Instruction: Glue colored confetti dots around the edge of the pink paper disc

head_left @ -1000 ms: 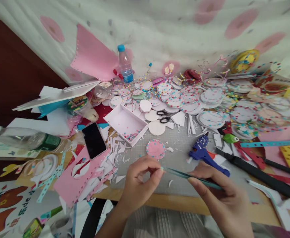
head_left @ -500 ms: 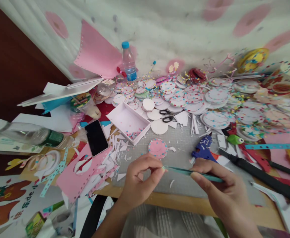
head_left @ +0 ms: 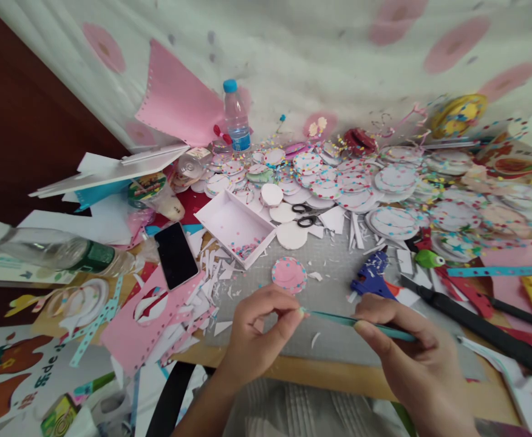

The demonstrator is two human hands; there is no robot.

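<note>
My right hand (head_left: 407, 358) grips a pair of teal tweezers (head_left: 334, 317) between thumb and fingers, their points facing left. Thumb and forefinger of my left hand (head_left: 261, 334) are pinched together on a tiny bit of something pale and pinkish, too small to name. The tweezer tips end right beside those fingertips; contact cannot be made out. Just beyond my left hand lies a pink paper disc (head_left: 289, 275) edged with blue dots. Behind it, a white open box (head_left: 236, 221) holds small pink and blue dots. Blank white discs (head_left: 292, 235) and black-handled scissors (head_left: 306, 215) lie near the box.
A blue glue gun (head_left: 371, 274) and a black-handled tool (head_left: 475, 325) lie at right. Decorated discs (head_left: 393, 221) are piled along the back. At left are a phone (head_left: 177, 255), paper scraps (head_left: 206, 273) and a plastic bottle (head_left: 65, 246). A water bottle (head_left: 237, 118) stands behind.
The tweezers have shifted slightly right, and a small gap by the left fingertips looks wider. The left hand keeps its pinch; the disc and box stay put.
</note>
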